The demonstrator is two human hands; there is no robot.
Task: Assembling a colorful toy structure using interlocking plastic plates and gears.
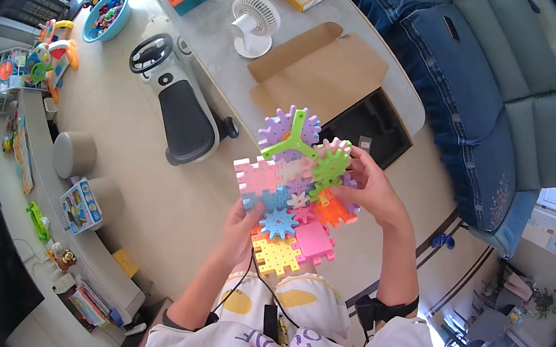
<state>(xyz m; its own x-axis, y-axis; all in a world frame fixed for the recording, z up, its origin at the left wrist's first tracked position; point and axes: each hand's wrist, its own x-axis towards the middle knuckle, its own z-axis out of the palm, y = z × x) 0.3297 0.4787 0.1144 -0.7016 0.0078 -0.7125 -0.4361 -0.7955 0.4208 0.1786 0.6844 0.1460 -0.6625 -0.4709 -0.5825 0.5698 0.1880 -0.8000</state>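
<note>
A colourful gear toy built from interlocking plastic plates (pixel 257 176) is held up above my lap. Its plates are pink, blue, orange and yellow, and a blue gear (pixel 279 223), a green gear (pixel 329 166) and a few small gears sit on them. At the far end a purple gear (pixel 273 131) carries a green three-armed piece (pixel 296 137). My left hand (pixel 239 231) grips the left edge by the blue plate, its thumb on top. My right hand (pixel 373 192) is closed round the right side beside the green gear, its fingers partly hidden.
Ahead stands a marble-look table (pixel 218 41) with a white fan (pixel 254 25), an opened cardboard box (pixel 325 68) and a black tray (pixel 381 127). A ride-on toy car (pixel 188 114) is on the floor to the left. A blue sofa (pixel 442 83) lies to the right.
</note>
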